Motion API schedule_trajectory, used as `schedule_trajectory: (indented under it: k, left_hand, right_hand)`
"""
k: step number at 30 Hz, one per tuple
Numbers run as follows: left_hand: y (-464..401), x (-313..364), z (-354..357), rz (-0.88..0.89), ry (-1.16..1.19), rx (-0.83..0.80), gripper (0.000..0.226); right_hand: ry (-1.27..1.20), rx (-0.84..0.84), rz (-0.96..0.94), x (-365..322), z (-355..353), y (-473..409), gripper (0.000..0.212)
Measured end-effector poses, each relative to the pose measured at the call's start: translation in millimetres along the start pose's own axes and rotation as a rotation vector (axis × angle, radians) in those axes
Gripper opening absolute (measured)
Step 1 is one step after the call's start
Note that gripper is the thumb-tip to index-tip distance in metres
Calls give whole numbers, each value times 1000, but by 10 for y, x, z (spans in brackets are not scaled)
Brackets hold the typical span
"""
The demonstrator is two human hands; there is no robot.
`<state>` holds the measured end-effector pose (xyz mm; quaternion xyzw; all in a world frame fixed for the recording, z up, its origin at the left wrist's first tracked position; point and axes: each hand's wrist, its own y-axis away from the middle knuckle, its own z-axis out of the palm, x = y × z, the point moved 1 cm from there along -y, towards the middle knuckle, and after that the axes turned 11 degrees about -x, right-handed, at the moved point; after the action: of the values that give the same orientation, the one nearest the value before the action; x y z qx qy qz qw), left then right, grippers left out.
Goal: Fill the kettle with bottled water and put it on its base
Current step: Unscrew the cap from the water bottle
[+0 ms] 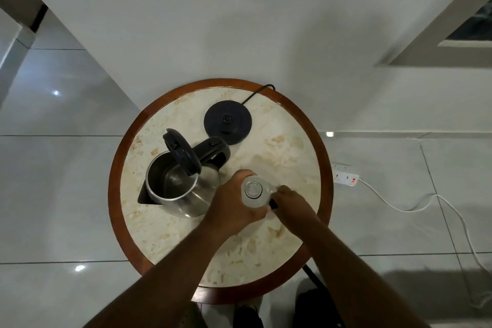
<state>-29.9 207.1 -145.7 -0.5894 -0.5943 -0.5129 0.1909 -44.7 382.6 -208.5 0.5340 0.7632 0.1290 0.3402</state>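
Note:
A steel kettle (183,189) with a black handle stands on the left of the round table, its black lid (182,153) tipped up and the inside showing. Its black round base (227,121) lies behind it to the right, with nothing on it. A clear water bottle (254,191) stands upright just right of the kettle, seen from above, its mouth uncapped. My left hand (231,202) is wrapped around the bottle's body. Beside the bottle, my right hand (290,202) pinches a small dark cap (273,204).
The table (323,157) has a marble top and a brown wooden rim, and stands against a white wall. The base's black cord (257,92) runs off the back edge. On the tiled floor to the right lies a white power strip (345,174) with a white cable.

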Motion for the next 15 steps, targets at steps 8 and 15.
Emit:
schedule_trajectory:
  k: [8,15]
  left_hand:
    - [153,5,10,-130,169,-113,91]
    - [942,-828,-490,-520,381,-251,72]
  right_hand:
    - [-525,135,-172,-226,13,165,88]
    - [-822,374,25,-477,201,67,92]
